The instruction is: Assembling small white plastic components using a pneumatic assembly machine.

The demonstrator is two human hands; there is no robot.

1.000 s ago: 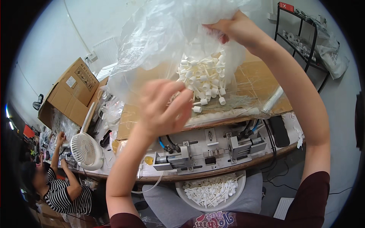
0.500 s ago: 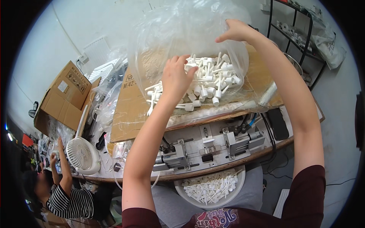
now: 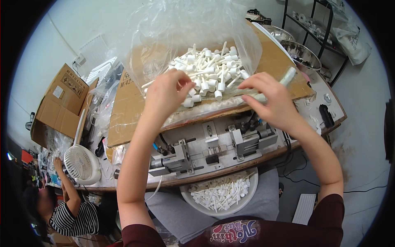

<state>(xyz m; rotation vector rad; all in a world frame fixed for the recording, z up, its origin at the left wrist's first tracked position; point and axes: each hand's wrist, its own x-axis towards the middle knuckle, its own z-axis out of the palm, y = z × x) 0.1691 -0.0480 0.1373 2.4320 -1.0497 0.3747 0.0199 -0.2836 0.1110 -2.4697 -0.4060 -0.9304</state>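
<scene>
A heap of small white plastic pieces (image 3: 210, 68), each a thin stick with a cylindrical cap-like head, lies in the mouth of a clear plastic bag (image 3: 181, 24). Under the bag is a flattened cardboard sheet (image 3: 123, 119). My left hand (image 3: 166, 90) is at the heap's near left side, fingers bent, with a gap to the thumb and nothing visible between them. To the heap's right, my right hand (image 3: 273, 99) hovers over the near edge of the cardboard, fingers spread and holding nothing. A pale basin (image 3: 254, 193) of similar white pieces rests on my lap.
A metal fixture with two cylinder units (image 3: 214, 150) is mounted at the table's front. A white fan (image 3: 82, 164) stands left, near an open cardboard box (image 3: 61, 107). A person in a striped top (image 3: 78, 218) sits at lower left. Metal bowls (image 3: 302, 55) stand at far right.
My right hand has come down from the raised bag edge toward the near edge of the cardboard. My left hand has moved slightly nearer, and the bag's opening has sunk back.
</scene>
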